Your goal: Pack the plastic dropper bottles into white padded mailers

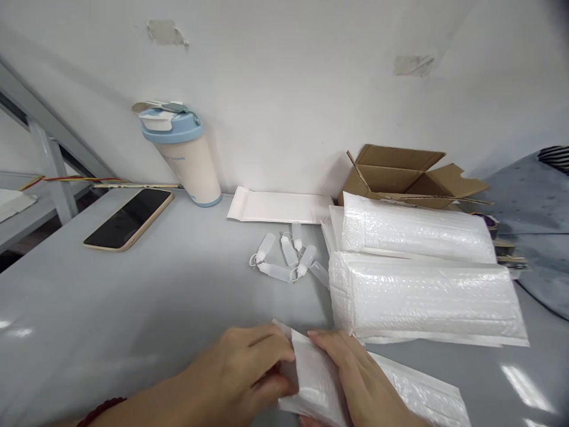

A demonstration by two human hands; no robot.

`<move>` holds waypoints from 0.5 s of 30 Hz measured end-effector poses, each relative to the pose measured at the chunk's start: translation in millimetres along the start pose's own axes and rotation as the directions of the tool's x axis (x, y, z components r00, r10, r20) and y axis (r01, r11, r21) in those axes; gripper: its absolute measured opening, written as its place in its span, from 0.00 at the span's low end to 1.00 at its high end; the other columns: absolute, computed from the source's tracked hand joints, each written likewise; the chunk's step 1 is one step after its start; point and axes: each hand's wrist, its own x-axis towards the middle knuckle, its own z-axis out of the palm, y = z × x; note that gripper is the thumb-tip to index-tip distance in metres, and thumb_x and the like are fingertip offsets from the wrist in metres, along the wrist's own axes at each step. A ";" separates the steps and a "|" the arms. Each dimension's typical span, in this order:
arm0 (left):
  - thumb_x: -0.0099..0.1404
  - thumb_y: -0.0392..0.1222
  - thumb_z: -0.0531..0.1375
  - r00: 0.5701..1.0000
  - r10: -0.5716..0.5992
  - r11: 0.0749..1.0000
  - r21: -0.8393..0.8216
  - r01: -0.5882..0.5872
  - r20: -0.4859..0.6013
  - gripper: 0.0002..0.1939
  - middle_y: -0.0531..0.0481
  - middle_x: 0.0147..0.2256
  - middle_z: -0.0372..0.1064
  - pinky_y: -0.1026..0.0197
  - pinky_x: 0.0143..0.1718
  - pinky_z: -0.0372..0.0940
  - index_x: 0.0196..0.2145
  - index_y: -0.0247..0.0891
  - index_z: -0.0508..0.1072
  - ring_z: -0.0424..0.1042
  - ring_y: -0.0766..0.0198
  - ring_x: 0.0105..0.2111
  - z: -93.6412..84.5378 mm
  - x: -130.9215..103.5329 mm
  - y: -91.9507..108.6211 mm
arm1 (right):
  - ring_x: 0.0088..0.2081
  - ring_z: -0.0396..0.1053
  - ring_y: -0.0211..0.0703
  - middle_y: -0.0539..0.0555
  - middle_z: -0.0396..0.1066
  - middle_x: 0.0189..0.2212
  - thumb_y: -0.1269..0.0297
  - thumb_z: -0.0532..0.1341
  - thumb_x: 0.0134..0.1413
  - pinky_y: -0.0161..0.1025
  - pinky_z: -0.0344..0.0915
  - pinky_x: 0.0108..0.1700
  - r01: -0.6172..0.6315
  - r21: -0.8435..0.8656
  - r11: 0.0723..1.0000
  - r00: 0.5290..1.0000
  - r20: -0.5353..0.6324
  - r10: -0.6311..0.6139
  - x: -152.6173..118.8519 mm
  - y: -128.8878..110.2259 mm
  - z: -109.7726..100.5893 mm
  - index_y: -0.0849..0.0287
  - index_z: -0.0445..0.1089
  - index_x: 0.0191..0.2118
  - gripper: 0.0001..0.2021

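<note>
A white bubble mailer [317,379] lies at the front of the grey table, between my hands. My left hand [249,373] has its fingers curled, pinching the mailer's left end near the flap. Across the mailer's right part, my right hand [355,373] is wrapped over the top, with a fingertip showing at the lower edge. The mailer's far right part reaches out beyond that hand. Several small translucent squeeze bottles [288,252] with white caps lie loosely grouped behind my hands. Whether anything is inside the mailer cannot be made out.
Stacked bubble mailers [427,296] fill the right side, before an open cardboard box [400,172]. A flat white mailer [284,206] lies by the wall. A phone [128,219] and a tumbler [186,154] stand on the left. Grey fabric [528,207] shows far right.
</note>
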 end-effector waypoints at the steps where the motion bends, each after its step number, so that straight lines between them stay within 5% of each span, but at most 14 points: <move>1: 0.59 0.28 0.59 1.000 0.001 1.000 -0.024 -0.001 -0.019 0.06 0.53 0.31 0.71 0.69 0.29 0.61 0.30 0.37 0.71 0.68 0.69 0.28 2.3 -0.7 -0.1 | 0.46 0.72 0.52 0.63 0.72 0.46 0.52 0.58 0.60 0.44 0.72 0.45 0.000 0.013 1.000 1.000 0.001 0.000 0.9 -0.8 -1.9 0.66 0.49 0.60 0.30; 4: 0.56 0.27 0.59 1.000 -0.024 0.999 -0.047 0.024 -0.008 0.08 0.55 0.30 0.70 0.69 0.30 0.62 0.31 0.38 0.70 0.67 0.70 0.28 3.0 -2.1 -4.2 | 0.46 0.73 0.50 0.62 0.72 0.46 0.50 0.57 0.60 0.42 0.73 0.44 -0.021 0.089 0.996 1.000 0.017 0.020 4.1 -3.4 -11.5 0.63 0.49 0.59 0.30; 11: 0.59 0.35 0.63 0.980 -0.195 0.974 0.130 0.188 0.042 0.06 0.58 0.33 0.69 0.67 0.34 0.60 0.35 0.41 0.72 0.68 0.69 0.30 -20.5 -6.2 -10.4 | 0.33 0.70 0.41 0.56 0.69 0.36 0.77 0.46 0.64 0.37 0.71 0.34 -0.150 0.226 0.962 0.982 0.147 0.118 8.6 -0.7 -21.2 0.58 0.59 0.49 0.13; 15: 0.61 0.29 0.60 0.985 -0.087 0.986 0.154 0.064 0.150 0.07 0.57 0.36 0.69 0.68 0.34 0.59 0.34 0.40 0.72 0.68 0.69 0.32 -18.7 -7.1 -5.4 | 0.31 0.68 0.40 0.57 0.66 0.36 0.81 0.44 0.60 0.37 0.69 0.31 -0.111 0.302 0.947 0.992 0.096 0.086 5.7 3.2 -13.9 0.59 0.60 0.44 0.15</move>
